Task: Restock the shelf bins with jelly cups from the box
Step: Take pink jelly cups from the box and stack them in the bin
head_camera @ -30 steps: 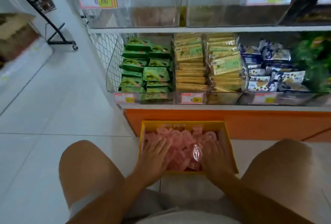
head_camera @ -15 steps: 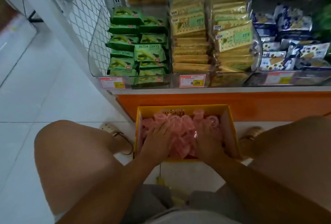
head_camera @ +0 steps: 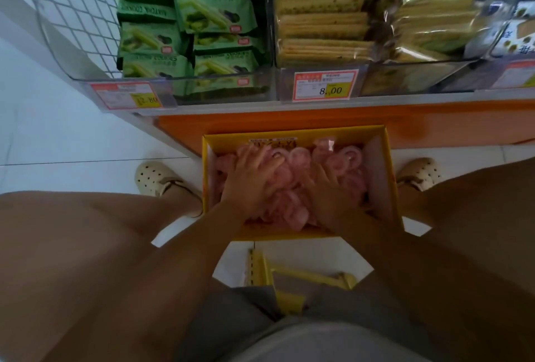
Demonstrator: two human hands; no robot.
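Jelly cups (head_camera: 348,158) lie heaped in the yellow box (head_camera: 386,179) on the floor (head_camera: 58,144). The left hand (head_camera: 249,180) rests spread on them. The right hand (head_camera: 333,198) digs in, and its grip is unclear. An overfull scoop of loose, slippery cups could spill on the lift.

The left hand (head_camera: 251,180) lies splayed flat, right hand (head_camera: 333,198) alongside (fingers unclear).

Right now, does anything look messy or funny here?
One matcha cookies pack in the leftmost bin sits upside down; its lettering reads inverted. The jelly cups lie jumbled in the box, but none have spilled onto the floor.
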